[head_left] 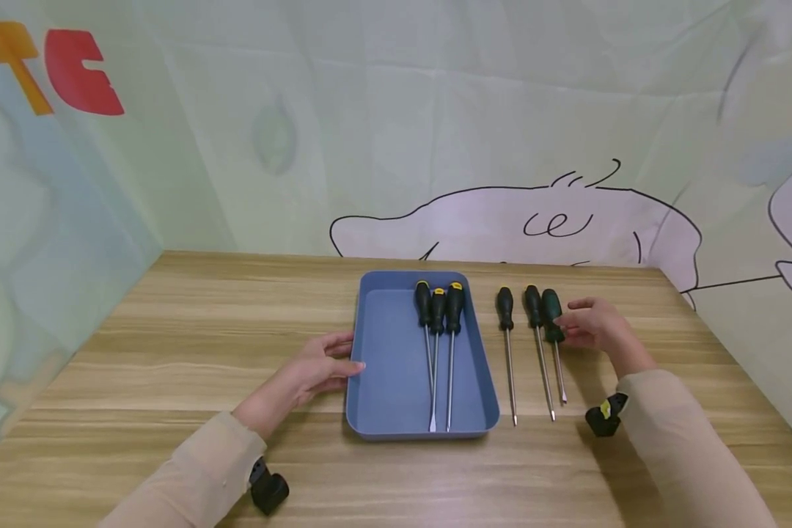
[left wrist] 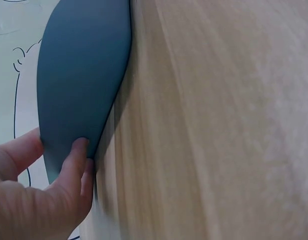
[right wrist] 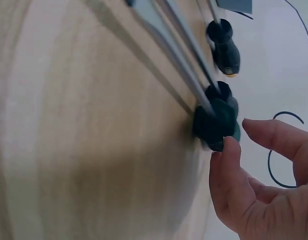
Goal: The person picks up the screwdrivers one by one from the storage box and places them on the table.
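Note:
A blue tray (head_left: 389,367) stands on the table, with my left hand (head_left: 320,367) pinching its left wall. The thumb is over the rim and the fingers lie against the outer side, as the left wrist view shows. Inside the tray lie three black-and-yellow screwdrivers (head_left: 438,315). Right of it are two black-handled screwdrivers (head_left: 505,308) and a dark green-handled screwdriver (head_left: 552,315). My right hand (head_left: 590,326) is at the green handle, thumb and fingers spread apart. In the right wrist view a fingertip (right wrist: 230,145) meets or nearly meets that handle (right wrist: 219,127); contact is unclear.
The wooden table (head_left: 191,345) runs back to a printed cloth backdrop (head_left: 369,132). The loose screwdrivers lie side by side, handles away from me and tips toward me. A small black device (head_left: 268,488) sits at each wrist.

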### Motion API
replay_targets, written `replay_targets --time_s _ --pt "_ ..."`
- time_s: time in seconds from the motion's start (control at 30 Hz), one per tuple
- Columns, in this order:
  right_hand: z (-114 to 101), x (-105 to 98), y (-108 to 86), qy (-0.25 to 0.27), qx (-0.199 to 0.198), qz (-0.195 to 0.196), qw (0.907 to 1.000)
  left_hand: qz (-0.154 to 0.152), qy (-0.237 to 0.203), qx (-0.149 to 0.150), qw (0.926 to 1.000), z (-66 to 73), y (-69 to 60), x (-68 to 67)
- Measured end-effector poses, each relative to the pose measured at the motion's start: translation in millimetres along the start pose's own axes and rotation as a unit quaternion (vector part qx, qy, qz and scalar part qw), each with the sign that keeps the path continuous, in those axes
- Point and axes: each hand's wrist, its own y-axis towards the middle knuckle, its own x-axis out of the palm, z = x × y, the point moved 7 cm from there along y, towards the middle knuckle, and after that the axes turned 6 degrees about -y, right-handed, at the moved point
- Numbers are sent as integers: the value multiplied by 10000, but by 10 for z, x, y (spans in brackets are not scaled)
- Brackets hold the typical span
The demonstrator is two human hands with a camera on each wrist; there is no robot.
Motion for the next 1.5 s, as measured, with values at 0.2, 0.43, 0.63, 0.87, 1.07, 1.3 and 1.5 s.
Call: replay_targets --time_s 0.2,0.43,0.63,0.87,1.07,1.3,1.5 --pt "-132 -41 -46 -173 -395 -136 9990 -31 20 22 10000 0 3 -4" --pt "-264 29 -87 31 -521 -298 9982 0 22 9 10000 -1 0 -2" --pt "-358 167 -121 -103 -658 -467 9967 44 46 -20 10000 -9 7 -8" --pt "-449 295 -169 -229 -888 -609 9939 50 27 -10 10000 -7 9 -5" --pt "-482 422 -201 -136 -997 -755 9921 28 -2 6 10000 -1 6 6" --pt "-470 581 -205 -213 -1020 -866 9908 17 18 -17 10000 -5 13 -2" --pt "-455 705 -186 -134 -958 -968 9906 47 51 -19 10000 -6 17 -4"
